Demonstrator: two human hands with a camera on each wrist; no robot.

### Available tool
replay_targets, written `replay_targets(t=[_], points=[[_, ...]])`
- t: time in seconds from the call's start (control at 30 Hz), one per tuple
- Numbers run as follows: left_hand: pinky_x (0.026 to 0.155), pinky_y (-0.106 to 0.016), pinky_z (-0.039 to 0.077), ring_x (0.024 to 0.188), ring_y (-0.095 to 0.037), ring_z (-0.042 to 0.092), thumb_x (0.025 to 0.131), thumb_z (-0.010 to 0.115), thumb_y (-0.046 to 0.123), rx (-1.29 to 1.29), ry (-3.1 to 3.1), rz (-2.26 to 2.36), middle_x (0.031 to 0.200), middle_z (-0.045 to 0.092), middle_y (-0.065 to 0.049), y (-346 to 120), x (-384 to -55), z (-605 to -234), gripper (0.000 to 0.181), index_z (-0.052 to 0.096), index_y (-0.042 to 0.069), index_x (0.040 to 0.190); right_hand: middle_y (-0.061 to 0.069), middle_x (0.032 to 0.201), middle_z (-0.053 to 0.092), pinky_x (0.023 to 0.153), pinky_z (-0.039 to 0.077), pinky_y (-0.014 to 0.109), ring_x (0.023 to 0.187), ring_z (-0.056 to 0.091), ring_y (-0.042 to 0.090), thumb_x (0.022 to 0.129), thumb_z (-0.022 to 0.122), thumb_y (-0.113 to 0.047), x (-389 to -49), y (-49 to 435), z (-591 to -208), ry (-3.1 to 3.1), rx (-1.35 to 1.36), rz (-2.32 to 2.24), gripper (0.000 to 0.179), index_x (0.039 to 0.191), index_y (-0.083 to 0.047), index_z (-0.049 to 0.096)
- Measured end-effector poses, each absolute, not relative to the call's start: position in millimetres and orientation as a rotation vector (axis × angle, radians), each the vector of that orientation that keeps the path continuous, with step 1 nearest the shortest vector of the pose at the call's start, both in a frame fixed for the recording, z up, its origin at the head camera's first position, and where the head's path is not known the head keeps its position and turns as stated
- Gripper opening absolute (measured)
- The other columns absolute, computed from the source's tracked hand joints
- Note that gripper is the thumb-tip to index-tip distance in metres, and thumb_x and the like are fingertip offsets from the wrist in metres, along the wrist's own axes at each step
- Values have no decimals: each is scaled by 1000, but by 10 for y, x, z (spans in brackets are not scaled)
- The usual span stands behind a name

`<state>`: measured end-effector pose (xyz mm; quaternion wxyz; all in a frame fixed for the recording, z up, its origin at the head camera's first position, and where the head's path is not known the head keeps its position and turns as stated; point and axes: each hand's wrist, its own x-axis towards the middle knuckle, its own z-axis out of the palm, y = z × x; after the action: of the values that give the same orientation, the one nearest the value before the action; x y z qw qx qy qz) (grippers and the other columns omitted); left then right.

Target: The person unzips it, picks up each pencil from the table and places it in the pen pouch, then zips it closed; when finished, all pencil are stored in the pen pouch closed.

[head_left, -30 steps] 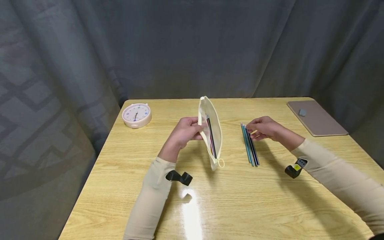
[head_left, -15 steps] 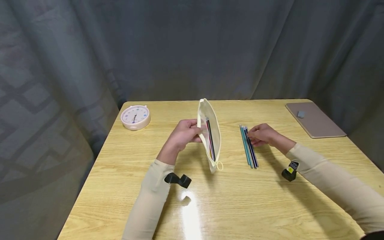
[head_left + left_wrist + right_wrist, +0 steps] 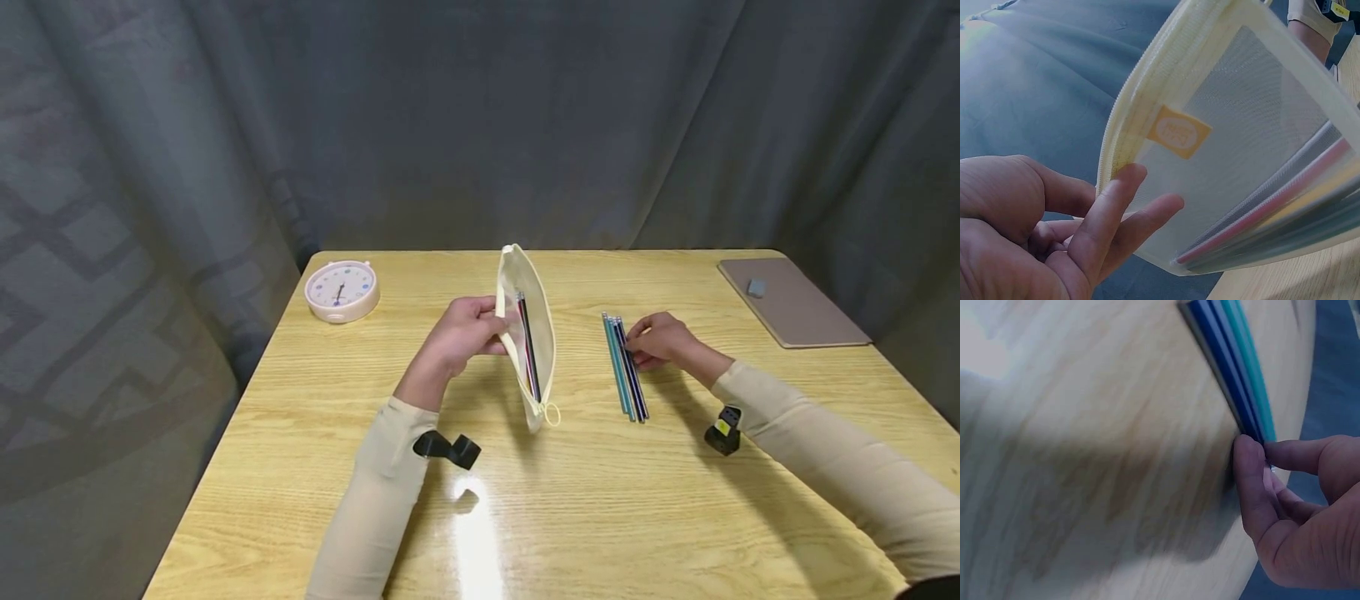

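My left hand [image 3: 467, 333] pinches the edge of a cream mesh zip pencil pouch [image 3: 546, 333], held above the table with its mouth open. Several pencils [image 3: 527, 346] lie inside it; red, yellow and dark ones show through the mesh in the left wrist view, beside an orange tag [image 3: 1179, 132]. To the right, a row of teal pencils [image 3: 615, 367] and dark blue pencils lies on the table. My right hand [image 3: 662, 340] pinches the outermost dark blue pencil [image 3: 1225, 369] near its far end, thumb and forefinger on either side. That pencil stays alongside the others.
A round pale pink clock [image 3: 342, 292] rests at the back left of the wooden table [image 3: 570, 517]. At the back right lies a mauve notebook [image 3: 806, 308] with a small grey-blue eraser-like block [image 3: 756, 288] on it. Dark curtains [image 3: 480, 125] hang behind the table.
My right hand has shifted slightly towards me along the dark blue pencils and sits lower, with its fingers closer together. My left hand and the pouch have barely moved.
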<state>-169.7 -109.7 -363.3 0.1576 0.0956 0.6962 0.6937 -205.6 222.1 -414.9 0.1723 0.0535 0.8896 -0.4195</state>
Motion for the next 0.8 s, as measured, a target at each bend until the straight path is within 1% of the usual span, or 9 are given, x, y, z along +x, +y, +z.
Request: replay_targets(t=[0.1,0.23,0.3,0.5,0.67,0.8], points=[[68,-21,64,70,-10,67,104,58,1,264,1995,1979,115,70,-30,-1090,-1696,-3617,36,58,-12,137,8,72,68,61,66,32,59,67,11,98,63,0,-2042,2227,-4157,2558,135,-1165,24,114,17,57],[66,-20,63,67,-8,66,104,59,2,240,1995,1969,106,72,-23,-1082,-1700,-3611,35,60,-11,136,9,72,70,60,66,32,59,68,12,96,65,2,-2024,2219,-4158,2589,116,-1155,24,112,18,59],[66,-20,63,66,-8,66,104,59,2,228,1991,1969,105,72,-22,-1079,-1704,-3616,34,60,-11,135,9,72,69,60,66,32,59,67,12,95,65,2,-2016,2216,-4164,2611,103,-1138,24,111,18,60],[70,-22,65,68,-8,67,104,58,-1,228,1985,1977,117,70,-28,-1076,-1696,-3639,35,58,-12,137,11,73,69,59,66,31,59,67,11,93,65,1,-2009,2226,-4209,2651,96,-1081,25,110,19,62],[71,-23,65,68,-8,67,104,58,0,234,1988,1983,116,70,-29,-1072,-1695,-3638,34,59,-12,136,14,76,69,61,67,34,61,68,13,95,64,1,-1988,2234,-4190,2634,90,-1090,29,115,21,60],[71,-24,65,69,-10,67,104,58,2,239,1998,1982,115,71,-30,-1080,-1699,-3640,35,60,-12,136,12,77,68,63,67,33,62,68,13,97,62,0,-1980,2252,-4129,2566,125,-1162,33,121,21,56]])
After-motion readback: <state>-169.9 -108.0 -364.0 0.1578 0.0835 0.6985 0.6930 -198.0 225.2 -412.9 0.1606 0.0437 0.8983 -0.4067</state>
